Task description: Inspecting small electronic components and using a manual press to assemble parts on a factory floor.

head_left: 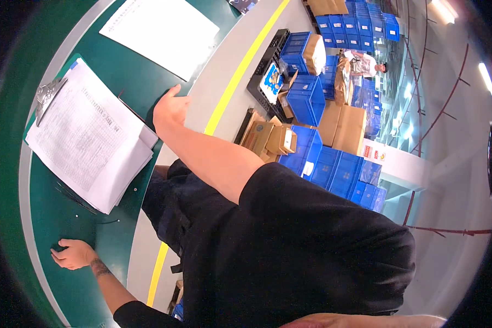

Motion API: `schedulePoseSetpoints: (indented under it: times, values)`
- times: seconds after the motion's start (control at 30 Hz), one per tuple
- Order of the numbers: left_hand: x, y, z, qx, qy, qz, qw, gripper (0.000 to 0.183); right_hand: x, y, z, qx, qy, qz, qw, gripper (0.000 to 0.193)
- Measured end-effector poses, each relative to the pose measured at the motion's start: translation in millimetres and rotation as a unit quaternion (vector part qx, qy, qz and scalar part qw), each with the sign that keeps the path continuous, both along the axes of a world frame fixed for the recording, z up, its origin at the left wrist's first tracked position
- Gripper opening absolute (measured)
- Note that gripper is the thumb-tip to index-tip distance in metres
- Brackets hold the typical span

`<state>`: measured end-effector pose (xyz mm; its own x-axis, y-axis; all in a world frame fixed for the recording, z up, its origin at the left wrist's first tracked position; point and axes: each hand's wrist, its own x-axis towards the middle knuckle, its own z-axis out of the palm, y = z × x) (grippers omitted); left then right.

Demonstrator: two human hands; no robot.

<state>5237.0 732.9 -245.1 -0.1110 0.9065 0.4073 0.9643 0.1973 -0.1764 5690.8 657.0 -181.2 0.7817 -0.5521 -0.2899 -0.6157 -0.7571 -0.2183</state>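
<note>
My left hand (pixel 74 255) hovers over or rests on the green tabletop (pixel 112 240), its fingers loosely bent and apart, with nothing visible in them. Beyond the table's edge nearest my body, my right hand (pixel 170 109) is beside the papers; its thumb stands out and no held thing shows. Between the hands lies a clipboard (pixel 77 61) with a metal clip (pixel 48 99) and a thick stack of printed sheets (pixel 90 142). A separate white sheet (pixel 158 35) lies near the right hand. A short thin dark strand (pixel 108 222) rests close to the left hand.
A yellow floor line (pixel 240 74) runs alongside the table. Blue plastic crates (pixel 306 98), cardboard boxes (pixel 341 126) and a black pallet (pixel 262 98) stand past it. Another person (pixel 363 64) is farther back among the crates.
</note>
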Motion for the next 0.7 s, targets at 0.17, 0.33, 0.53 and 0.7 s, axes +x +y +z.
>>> schedulePoseSetpoints:
  times: [0.17,0.33,0.53,0.7]
  values:
    - [3.0,0.8,3.0,-0.001,-0.013,0.000,1.000,0.040,2.0,0.5,0.8,-0.003,0.007,-0.008,1.000,0.060]
    - [0.0,0.2,1.2,-0.003,-0.017,-0.003,1.000,0.040,0.9,-0.2,-3.5,-0.013,-0.002,-0.001,1.000,0.060]
    - [-2.9,0.2,-0.6,-0.013,-0.026,-0.005,1.000,0.043,1.7,-0.8,-6.8,-0.022,-0.008,-0.003,1.000,0.060]
    - [0.1,-0.1,1.4,-0.009,-0.026,-0.004,1.000,0.044,2.3,-1.6,-8.2,-0.021,-0.012,-0.005,1.000,0.060]
